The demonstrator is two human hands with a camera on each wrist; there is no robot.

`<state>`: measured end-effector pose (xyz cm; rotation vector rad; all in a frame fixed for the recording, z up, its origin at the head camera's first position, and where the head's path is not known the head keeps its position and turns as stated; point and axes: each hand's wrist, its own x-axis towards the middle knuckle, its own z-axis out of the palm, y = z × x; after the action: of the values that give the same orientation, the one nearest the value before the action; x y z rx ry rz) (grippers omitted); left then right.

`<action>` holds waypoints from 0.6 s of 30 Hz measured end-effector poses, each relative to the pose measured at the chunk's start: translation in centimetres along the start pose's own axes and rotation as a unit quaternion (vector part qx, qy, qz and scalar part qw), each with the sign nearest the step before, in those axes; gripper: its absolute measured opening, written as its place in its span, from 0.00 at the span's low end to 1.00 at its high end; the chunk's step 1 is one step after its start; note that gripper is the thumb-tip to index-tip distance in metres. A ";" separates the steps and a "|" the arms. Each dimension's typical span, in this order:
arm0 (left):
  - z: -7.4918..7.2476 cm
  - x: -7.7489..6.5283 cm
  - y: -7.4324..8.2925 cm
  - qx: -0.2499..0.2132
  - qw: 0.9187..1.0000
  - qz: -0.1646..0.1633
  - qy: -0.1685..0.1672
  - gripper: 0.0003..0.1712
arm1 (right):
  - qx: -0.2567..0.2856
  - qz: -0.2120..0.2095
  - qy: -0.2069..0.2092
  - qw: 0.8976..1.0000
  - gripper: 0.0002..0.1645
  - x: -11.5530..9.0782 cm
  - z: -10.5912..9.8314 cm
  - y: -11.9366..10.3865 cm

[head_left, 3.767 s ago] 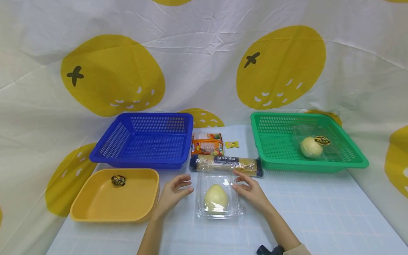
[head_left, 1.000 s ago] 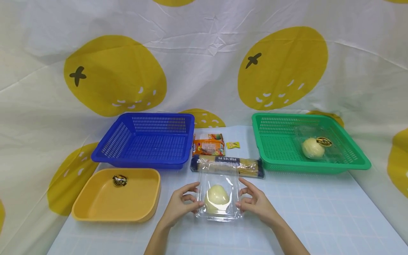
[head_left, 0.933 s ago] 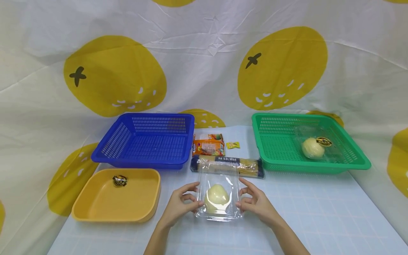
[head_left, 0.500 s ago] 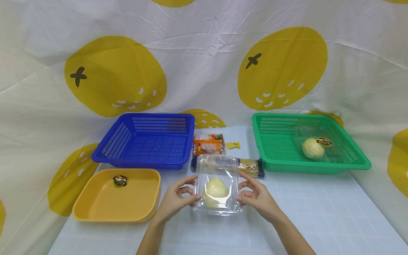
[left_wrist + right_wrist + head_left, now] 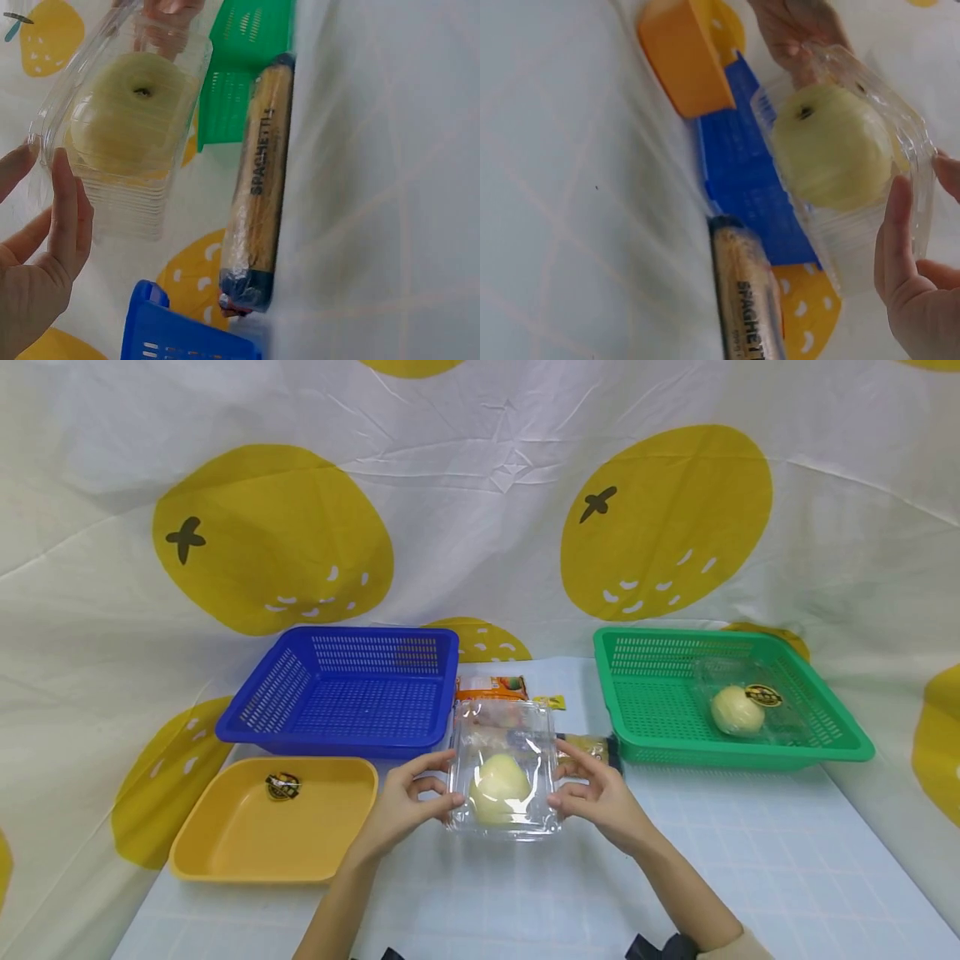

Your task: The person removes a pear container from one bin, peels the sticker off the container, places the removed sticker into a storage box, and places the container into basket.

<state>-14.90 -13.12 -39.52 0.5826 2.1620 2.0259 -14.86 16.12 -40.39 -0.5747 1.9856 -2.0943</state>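
Note:
A clear plastic clamshell box [image 5: 517,718] with a pale yellow-green round fruit [image 5: 500,787] inside is held in the air over the middle of the table. My left hand [image 5: 408,802] pinches its left edge, thumb on top and fingertips at the side. On the opposite edge my right hand [image 5: 600,797] grips it the same way. Both wrist views look up at the box's underside, where the fruit's dark end [image 5: 142,92] shows. Behind the box lies a spaghetti packet [image 5: 259,172], partly covered in the head view.
A blue basket [image 5: 337,747] stands back left, a yellow tray [image 5: 273,877] before it. In the green basket [image 5: 645,747] at right lies another boxed fruit [image 5: 737,711]. An orange packet [image 5: 491,687] and a small yellow sachet [image 5: 553,702] lie at the back.
Earlier the box rested on the table with only the right hand at it; then both hands took its sides. They have raised it away from me, slightly left, over the spaghetti packet.

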 end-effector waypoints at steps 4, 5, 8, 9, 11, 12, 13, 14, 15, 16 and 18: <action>-0.6 0.6 0.6 0.009 1.000 -0.010 0.005 0.34 | -0.001 -0.007 -0.001 1.000 0.47 0.8 -0.1 -0.3; -0.7 0.8 0.6 0.006 1.000 -0.012 0.004 0.34 | -0.002 -0.010 -0.002 1.000 0.47 1.0 -0.1 -0.4; -1.0 1.3 0.9 -0.011 1.000 -0.017 0.004 0.34 | -0.005 -0.021 -0.008 1.000 0.46 1.7 -0.2 -0.8; -1.1 1.4 0.9 -0.016 1.000 -0.018 0.005 0.34 | -0.006 -0.021 -0.010 1.000 0.46 1.9 -0.2 -0.9; -1.3 1.8 1.0 -0.017 1.000 -0.021 0.009 0.35 | -0.015 -0.015 -0.009 1.000 0.46 2.5 -0.2 -1.2; -1.5 1.9 1.1 -0.017 1.000 -0.022 0.012 0.35 | -0.019 -0.010 -0.008 1.000 0.45 2.7 -0.2 -1.4; -1.6 2.1 1.2 -0.015 1.000 -0.021 0.013 0.34 | -0.023 -0.006 -0.008 1.000 0.45 3.0 -0.2 -1.6; -1.7 2.2 1.3 -0.013 1.000 -0.022 0.015 0.34 | -0.027 0.000 -0.006 1.000 0.45 3.3 -0.3 -1.7; -1.8 2.4 1.5 -0.011 1.000 -0.022 0.017 0.34 | -0.030 0.005 -0.005 1.000 0.45 3.6 -0.2 -1.9; -2.0 2.5 1.6 -0.007 1.000 -0.022 0.018 0.34 | -0.034 0.009 -0.003 0.999 0.45 3.9 -0.2 -2.1; -2.2 2.8 1.9 -0.007 1.000 -0.018 0.021 0.34 | -0.035 0.014 -0.001 0.999 0.46 4.4 -0.2 -2.3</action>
<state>-17.89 -14.12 -36.95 0.4989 2.1645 2.0504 -18.67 14.72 -37.46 -0.5566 2.0617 -2.0142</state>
